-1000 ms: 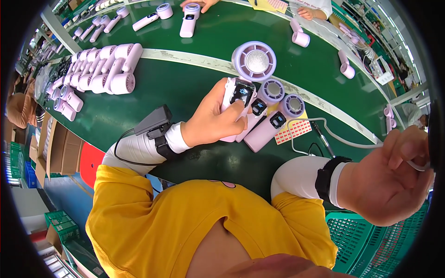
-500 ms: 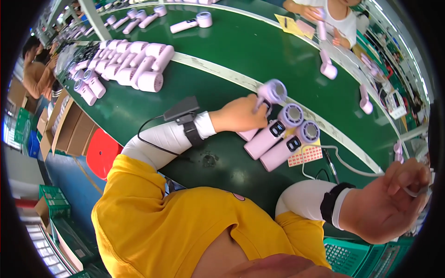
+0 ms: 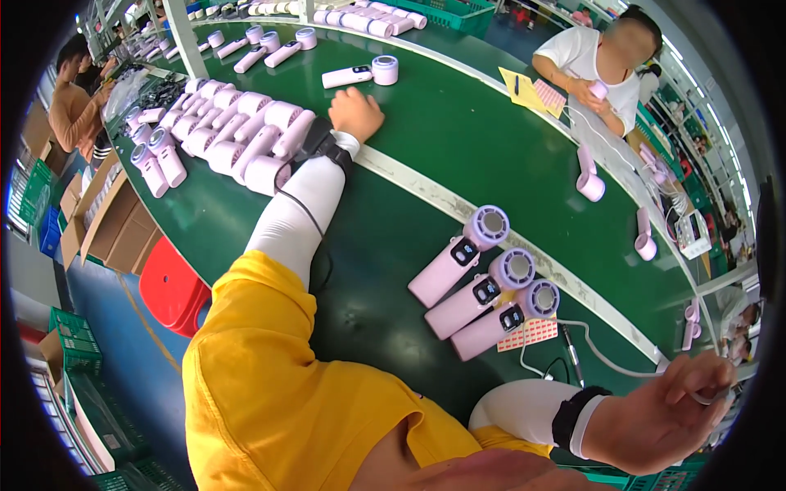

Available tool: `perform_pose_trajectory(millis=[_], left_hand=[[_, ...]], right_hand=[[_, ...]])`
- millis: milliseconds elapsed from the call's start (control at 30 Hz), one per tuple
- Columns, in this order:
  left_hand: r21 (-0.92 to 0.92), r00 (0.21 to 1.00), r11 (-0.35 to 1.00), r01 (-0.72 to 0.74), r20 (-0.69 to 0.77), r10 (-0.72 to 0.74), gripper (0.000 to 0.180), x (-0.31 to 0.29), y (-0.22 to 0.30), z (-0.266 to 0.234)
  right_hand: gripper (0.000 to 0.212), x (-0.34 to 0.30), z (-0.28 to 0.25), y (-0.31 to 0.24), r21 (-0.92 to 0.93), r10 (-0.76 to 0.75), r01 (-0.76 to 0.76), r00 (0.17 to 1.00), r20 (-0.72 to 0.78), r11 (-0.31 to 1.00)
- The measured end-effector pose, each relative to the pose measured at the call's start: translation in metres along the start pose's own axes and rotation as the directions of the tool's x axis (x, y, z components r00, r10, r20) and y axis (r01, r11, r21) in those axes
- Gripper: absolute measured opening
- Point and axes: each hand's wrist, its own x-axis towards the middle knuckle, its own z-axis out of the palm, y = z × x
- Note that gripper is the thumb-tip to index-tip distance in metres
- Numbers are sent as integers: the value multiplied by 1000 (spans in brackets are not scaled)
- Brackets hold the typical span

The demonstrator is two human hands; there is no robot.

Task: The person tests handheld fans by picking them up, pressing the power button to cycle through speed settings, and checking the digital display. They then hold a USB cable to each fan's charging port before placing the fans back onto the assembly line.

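Note:
My left hand [image 3: 357, 114] reaches across the bench with its fingers apart and nothing visible in them. Just beyond its fingertips lies a pink handheld fan [image 3: 347, 77] with a round lilac head; a small gap shows between them. At the right, my right hand [image 3: 655, 413] is raised with curled fingers around a white cable [image 3: 614, 367]. Three more handheld fans lie side by side in front of me: an upper one [image 3: 442, 272], a middle one [image 3: 460, 308] and a lower one [image 3: 485, 334]. Each has a small dark display.
Stacked pink fans [image 3: 237, 135] fill the bench's left part. A sticker sheet [image 3: 528, 334] and a pen [image 3: 572, 357] lie by the three fans. A pale strip [image 3: 483, 225] divides the green bench. Opposite, a person [image 3: 602, 69] handles a fan. A red stool [image 3: 172, 286] stands at left.
My left hand has left the fan it was placing beside the other two and moved far and left towards the single fan. My right hand still holds the cable. The view has shifted.

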Motion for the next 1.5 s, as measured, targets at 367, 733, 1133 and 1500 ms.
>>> perform_pose_trajectory(millis=[367, 733, 1133, 1500], left_hand=[[256, 936, 965, 58, -350, 36, 39, 61, -15, 38], [-531, 553, 616, 582, 813, 180, 23, 31, 23, -1], [-790, 757, -277, 547, 326, 566, 28, -70, 102, -198], [-601, 520, -283, 747, 263, 813, 47, -121, 105, -285]], right_hand=[[25, 5, 40, 16, -335, -215, 158, 967, -140, 929], [19, -1, 29, 1, -127, -281, 275, 959, -30, 953], [26, -8, 3, -17, 185, -219, 200, 972, 90, 962], [34, -12, 6, -20, -37, -160, 159, 987, -15, 987]])
